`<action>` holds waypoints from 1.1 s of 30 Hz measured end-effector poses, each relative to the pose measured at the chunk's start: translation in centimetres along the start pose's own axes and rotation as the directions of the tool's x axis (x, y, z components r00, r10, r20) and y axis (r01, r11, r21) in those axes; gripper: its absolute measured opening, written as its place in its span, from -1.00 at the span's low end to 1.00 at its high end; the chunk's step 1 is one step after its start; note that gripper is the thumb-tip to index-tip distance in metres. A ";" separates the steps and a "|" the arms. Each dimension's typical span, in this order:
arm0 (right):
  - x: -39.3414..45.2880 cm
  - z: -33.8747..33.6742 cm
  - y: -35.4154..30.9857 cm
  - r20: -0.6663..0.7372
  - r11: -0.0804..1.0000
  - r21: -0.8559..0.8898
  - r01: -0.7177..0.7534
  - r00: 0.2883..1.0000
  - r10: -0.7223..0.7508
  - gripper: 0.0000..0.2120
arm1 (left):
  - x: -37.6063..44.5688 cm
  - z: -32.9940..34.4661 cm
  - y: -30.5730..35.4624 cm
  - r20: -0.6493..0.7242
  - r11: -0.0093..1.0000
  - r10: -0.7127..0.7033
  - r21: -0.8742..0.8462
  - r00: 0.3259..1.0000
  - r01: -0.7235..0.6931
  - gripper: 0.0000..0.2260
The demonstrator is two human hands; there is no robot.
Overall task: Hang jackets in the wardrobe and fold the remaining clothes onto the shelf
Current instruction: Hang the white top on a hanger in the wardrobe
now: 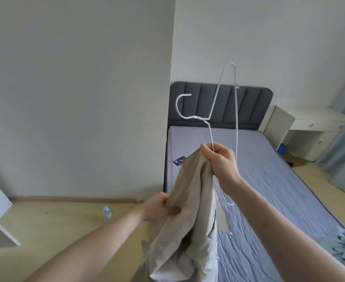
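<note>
- Beige jacket (190, 224): nearest the camera, hanging in mid-air in loose folds from upper centre down to the bottom edge of the view; pale lining and a dark zip line show along its right side. It is held above the floor and the near left edge of the bed.
- Left hand (157, 208): fingers curled round a bunch of the jacket's fabric at its left side, clenched on the cloth; forearm reaches in from the lower left.
- Right hand (221, 161): raised higher, pinching the top of the jacket together with the wire of the hanger; forearm enters from the lower right.
- White wire hanger (224, 110): turned on end, hook pointing left, one shoulder corner uppermost against the wall, the other end dropping below the right wrist beside the jacket.
- Bed (269, 180): bare grey-blue mattress with a dark grey padded headboard (249, 106) against the far wall.
- Small dark item (179, 160): lying on the mattress near its left edge; kind not discernible.
- Light blue garment (344, 245): crumpled on the bed at the right edge.
- Plastic bottle (107, 213): on the wood floor, left of the bed.
- White desk (310, 127): with drawers, right of the headboard, beside a blue curtain (342, 139).
</note>
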State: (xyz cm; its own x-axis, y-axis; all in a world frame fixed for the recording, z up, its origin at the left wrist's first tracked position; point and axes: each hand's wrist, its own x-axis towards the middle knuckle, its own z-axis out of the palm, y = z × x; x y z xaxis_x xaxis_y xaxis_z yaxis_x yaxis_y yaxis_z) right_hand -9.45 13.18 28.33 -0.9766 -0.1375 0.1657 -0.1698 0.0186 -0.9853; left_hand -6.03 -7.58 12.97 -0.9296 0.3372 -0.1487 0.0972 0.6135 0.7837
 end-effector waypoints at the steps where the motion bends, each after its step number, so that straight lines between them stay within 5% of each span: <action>1: -0.2 -0.5 0.0 -0.011 1.000 0.006 -0.007 1.000 0.007 -0.66 | 0.1 0.9 -1.2 0.007 0.998 -0.017 0.062 1.000 0.016 -0.83; 4: -0.2 -2.6 0.0 -0.064 1.000 0.017 -0.005 0.998 0.006 -0.71 | 0.5 2.5 -3.9 -0.023 0.979 -0.088 0.184 0.996 0.091 -0.76; 10: 0.1 -9.2 2.0 -0.255 0.983 -0.179 -0.027 0.967 -0.020 -0.55 | 2.3 -1.9 -5.4 -0.396 0.963 -0.236 0.030 0.887 0.269 -0.74; 13: 0.0 -11.5 3.2 -0.378 0.982 -0.134 -0.134 0.923 0.074 -0.60 | 2.4 -5.1 -4.8 -0.479 0.986 -0.163 -0.053 0.862 0.157 -0.62; 16: 0.7 -12.1 3.1 -0.467 0.988 -0.043 -0.148 0.877 0.111 -0.66 | 1.7 -5.8 -4.0 -0.326 0.995 -0.085 0.021 0.942 0.097 -0.39; 19: 1.6 -11.7 2.1 -0.478 0.993 -0.020 -0.118 0.873 0.094 -0.75 | 0.8 -4.2 -4.6 -0.059 0.948 -0.142 0.277 0.988 0.153 -0.64; 21: 2.1 -11.4 2.2 -0.475 0.993 -0.046 -0.112 0.877 0.076 -0.75 | 0.8 -3.8 -5.7 -0.034 0.893 -0.204 0.403 0.978 0.200 -0.80; 27: 1.8 -12.1 4.8 -0.521 0.972 -0.128 -0.195 0.848 0.101 -0.71 | 2.3 -6.6 -5.5 -0.164 0.910 -0.392 0.074 0.905 0.407 -0.85; 31: 0.9 -13.1 6.7 -0.547 0.918 -0.257 -0.302 0.829 0.120 -0.79 | 3.8 -9.8 1.4 -0.354 0.972 -0.182 0.078 0.917 0.223 -0.78; 33: 0.2 -11.8 7.4 -0.484 0.880 -0.362 -0.308 0.869 0.105 -0.64 | 4.0 -11.1 6.0 -0.389 0.987 -0.038 0.130 0.920 0.096 -0.74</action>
State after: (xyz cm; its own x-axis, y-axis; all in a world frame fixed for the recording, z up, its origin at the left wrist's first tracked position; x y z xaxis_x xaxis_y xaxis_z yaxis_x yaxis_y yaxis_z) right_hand -12.41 24.99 21.60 -0.9301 0.3623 0.0605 0.1036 0.4170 -0.9030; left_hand -13.14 -10.43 23.80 -0.9976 0.0095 0.0682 0.0535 0.7307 0.6806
